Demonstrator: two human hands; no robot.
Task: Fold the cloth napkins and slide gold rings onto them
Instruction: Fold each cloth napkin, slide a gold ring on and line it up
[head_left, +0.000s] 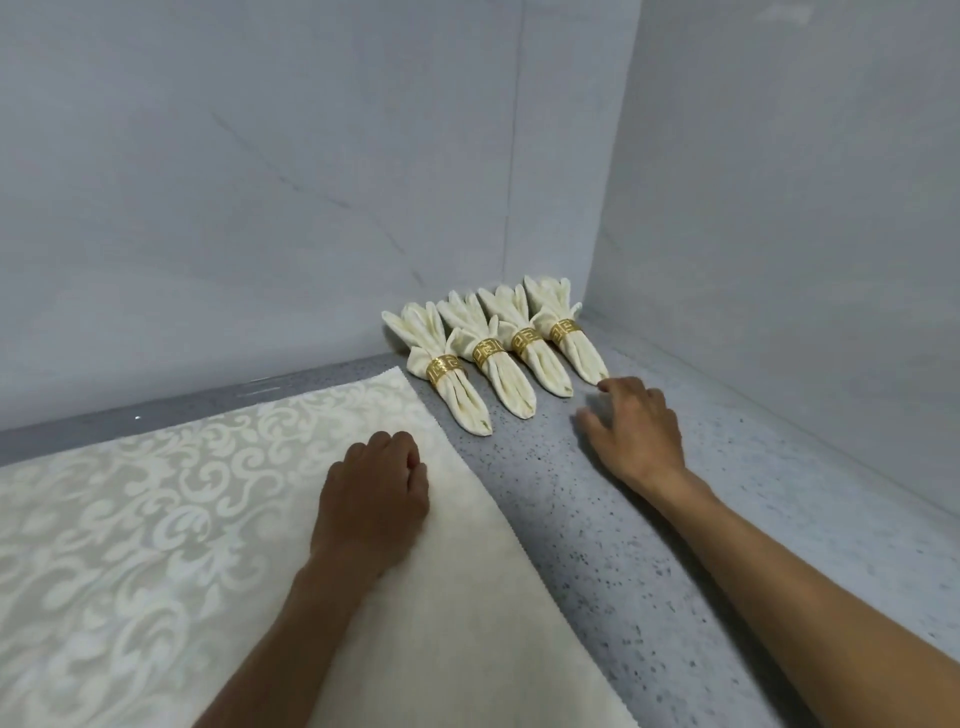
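Your left hand (375, 493) rests knuckles-up on the flat cream cloth (208, 519), fingers curled together into a loose fist near the cloth's right edge; whether anything is pinched inside it you cannot tell. Your right hand (636, 431) lies palm-down on the speckled grey counter (727, 519), fingers spread apart and holding nothing, its fingertips just beside the near tip of the rightmost napkin (571, 338). Four folded cream napkins sit side by side in a slanted row in the corner where the two grey walls (260, 182) meet, fanned ends toward the back wall, narrow ends pointing at you. Each one already wears a gold ring around its middle: the leftmost ring (444, 370), then the second ring (488, 351), the third ring (525, 342) and the fourth ring (565, 330). The flat cloth has a scroll pattern on its left part and a plain band along the right, and it lies just left of the leftmost napkin (457, 395)
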